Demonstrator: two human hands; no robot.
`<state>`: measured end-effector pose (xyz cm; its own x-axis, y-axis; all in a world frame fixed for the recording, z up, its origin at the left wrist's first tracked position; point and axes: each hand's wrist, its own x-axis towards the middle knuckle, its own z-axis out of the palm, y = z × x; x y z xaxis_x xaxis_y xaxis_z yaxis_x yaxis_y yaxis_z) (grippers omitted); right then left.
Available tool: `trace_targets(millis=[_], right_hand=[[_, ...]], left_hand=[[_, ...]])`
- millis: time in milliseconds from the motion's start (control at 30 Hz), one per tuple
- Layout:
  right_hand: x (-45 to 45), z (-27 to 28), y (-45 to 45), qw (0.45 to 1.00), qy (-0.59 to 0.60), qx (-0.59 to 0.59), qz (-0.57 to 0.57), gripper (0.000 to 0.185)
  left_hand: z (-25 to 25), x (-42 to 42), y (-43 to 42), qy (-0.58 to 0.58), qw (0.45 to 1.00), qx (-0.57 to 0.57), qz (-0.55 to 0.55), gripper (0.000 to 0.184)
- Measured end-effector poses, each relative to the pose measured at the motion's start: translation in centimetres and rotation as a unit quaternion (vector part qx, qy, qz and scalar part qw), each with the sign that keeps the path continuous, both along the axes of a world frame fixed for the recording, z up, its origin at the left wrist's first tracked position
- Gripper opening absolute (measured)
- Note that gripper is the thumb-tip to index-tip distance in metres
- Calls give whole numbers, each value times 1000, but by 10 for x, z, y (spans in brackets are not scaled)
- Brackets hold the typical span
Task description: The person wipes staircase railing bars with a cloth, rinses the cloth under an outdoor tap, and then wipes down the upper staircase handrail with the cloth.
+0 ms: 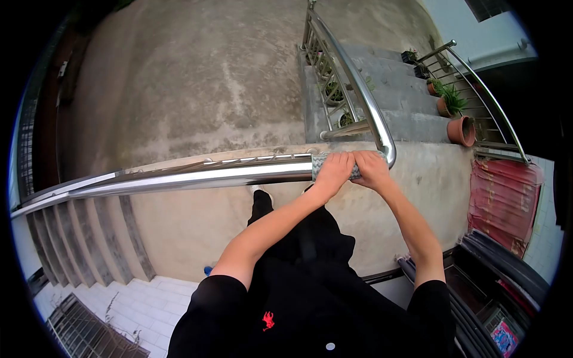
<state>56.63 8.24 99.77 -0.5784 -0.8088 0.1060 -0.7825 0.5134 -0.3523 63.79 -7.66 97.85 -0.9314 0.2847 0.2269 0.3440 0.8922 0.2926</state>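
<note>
"At the corner of the rail [239, 175], is there a brand to read?"

"On the black shirt [310, 298], a red emblem [268, 321] shaped like a horse and rider, with a round white spot [330, 346] lower down. Any print on the bright packet [504, 339] is too small to read."

"And the cloth [319, 163]?"

"Draped over the rail, just beside the bend: grey-green and white, in a zigzag pattern. The rail is polished, tubular metal, mirror-bright."

"How do the hands stand?"

"Left grip [335, 170] and right grip [371, 168] are side by side, fingers curled down, both closed on the cloth over the tube. Their undersides are hidden."

"What's around?"

"Grey, rough steps [388, 89] beyond the bend, a round terracotta pot [461, 130] at their edge, a creased red sheet [501, 200] at right, and white tiles [137, 298] at lower left."
</note>
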Motion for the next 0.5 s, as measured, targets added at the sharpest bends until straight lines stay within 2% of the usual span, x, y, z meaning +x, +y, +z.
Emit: trace_targets(millis=[167,267,367,500], right_hand=[[35,-1,-83,999,3,33,-21,65],[59,1,-139,999,5,35,-28,57],[85,3,-204,998,-17,67,-12,63],[124,-5,-295,999,17,26,-11,56]], left_hand=[[1,30,-89,11,999,24,-18,39],[9,53,-148,-18,999,28,-24,49],[21,83,-214,-59,998,28,-10,60],[27,120,-302,-50,999,16,5,63]])
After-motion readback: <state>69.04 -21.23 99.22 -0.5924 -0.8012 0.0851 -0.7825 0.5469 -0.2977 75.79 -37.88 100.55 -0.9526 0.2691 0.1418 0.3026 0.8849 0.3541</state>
